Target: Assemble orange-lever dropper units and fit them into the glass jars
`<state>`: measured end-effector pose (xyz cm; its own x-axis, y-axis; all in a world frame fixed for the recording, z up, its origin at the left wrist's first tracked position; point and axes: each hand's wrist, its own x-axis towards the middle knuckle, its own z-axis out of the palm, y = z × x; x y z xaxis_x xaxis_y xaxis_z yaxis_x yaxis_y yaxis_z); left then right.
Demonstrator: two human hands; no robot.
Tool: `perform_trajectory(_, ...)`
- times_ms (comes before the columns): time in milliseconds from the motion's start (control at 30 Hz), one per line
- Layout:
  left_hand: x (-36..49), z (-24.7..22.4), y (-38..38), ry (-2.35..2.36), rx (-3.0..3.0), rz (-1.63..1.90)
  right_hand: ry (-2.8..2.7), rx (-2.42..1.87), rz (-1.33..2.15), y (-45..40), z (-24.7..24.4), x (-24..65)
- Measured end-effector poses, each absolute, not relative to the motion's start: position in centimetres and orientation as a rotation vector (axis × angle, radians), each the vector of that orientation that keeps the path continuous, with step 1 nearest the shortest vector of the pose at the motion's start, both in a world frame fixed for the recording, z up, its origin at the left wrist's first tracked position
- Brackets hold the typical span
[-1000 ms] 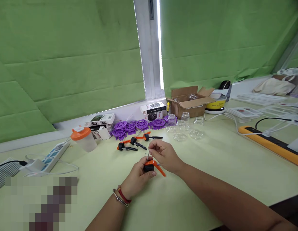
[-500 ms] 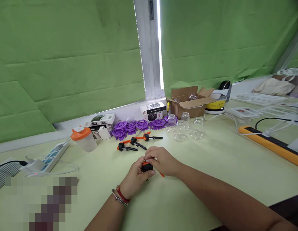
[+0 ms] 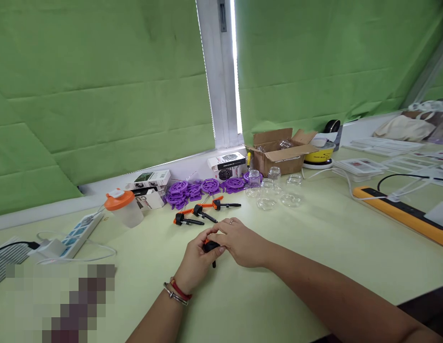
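My left hand (image 3: 197, 261), with a red band and a metal bracelet at its wrist, is closed round a black and orange part (image 3: 211, 246). A short black rod of it points down below the fingers. My right hand (image 3: 242, 243) reaches over from the right, its bent fingers on the top of the same part and touching the left fingertips. Just beyond the hands lie several black and orange parts with rods (image 3: 203, 213). Behind those is a row of purple round plastic pieces (image 3: 210, 186).
Clear glass-like pieces (image 3: 266, 203) lie right of the purple row, before an open cardboard box (image 3: 278, 164). Left stand an orange-lidded cup (image 3: 130, 214) and a white power strip (image 3: 80, 233). An orange and black bar (image 3: 403, 216) lies at the right.
The part in my hands has turned, and its black rod now points down. The orange strip under my right hand is no longer visible. Both hands have shifted slightly left.
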<state>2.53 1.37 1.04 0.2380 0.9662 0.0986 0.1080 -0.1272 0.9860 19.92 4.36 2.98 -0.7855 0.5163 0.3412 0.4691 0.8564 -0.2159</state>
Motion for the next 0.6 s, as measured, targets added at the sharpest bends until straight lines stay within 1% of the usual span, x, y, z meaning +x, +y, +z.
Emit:
perform_trajectory(167,2.3,1.0,1.5,1.169,1.529,1.065,-2.563,-0.703,-0.118,4.4,1.9,19.1)
perform_trajectory(267,2.3,1.2,1.4,1.194,1.558,1.001,-2.492,-0.652,-0.243,4.9,1.1,18.8)
perform_trajectory(400,2.7,1.7,1.0,1.163,1.529,0.851,-2.41,-0.596,-0.3,5.8,0.4,18.9)
perform_trajectory(600,3.3,1.5,0.7,1.153,1.439,0.882,-2.383,-0.518,-0.31,5.3,0.1,18.2)
